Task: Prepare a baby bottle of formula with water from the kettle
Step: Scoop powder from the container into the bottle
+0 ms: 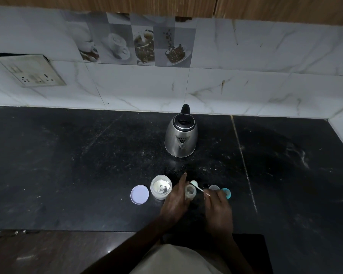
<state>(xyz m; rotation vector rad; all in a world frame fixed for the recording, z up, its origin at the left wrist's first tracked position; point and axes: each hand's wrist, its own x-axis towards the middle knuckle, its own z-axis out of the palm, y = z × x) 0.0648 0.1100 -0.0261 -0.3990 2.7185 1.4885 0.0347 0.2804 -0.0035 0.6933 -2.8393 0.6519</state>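
A steel kettle with a black lid stands at the back of the dark counter, spout toward me. A small clear baby bottle stands open near the front, with my left hand wrapped around its left side, index finger stretched out. My right hand pinches the handle of a white scoop, whose bowl hovers just above and behind the bottle's mouth. An open formula jar with white powder sits left of the bottle. Its pale lid lies flat further left.
A clear cap and a teal bottle ring lie right of my right hand. The tiled wall runs behind the kettle, with a socket plate at the left. The counter's front edge lies close to me.
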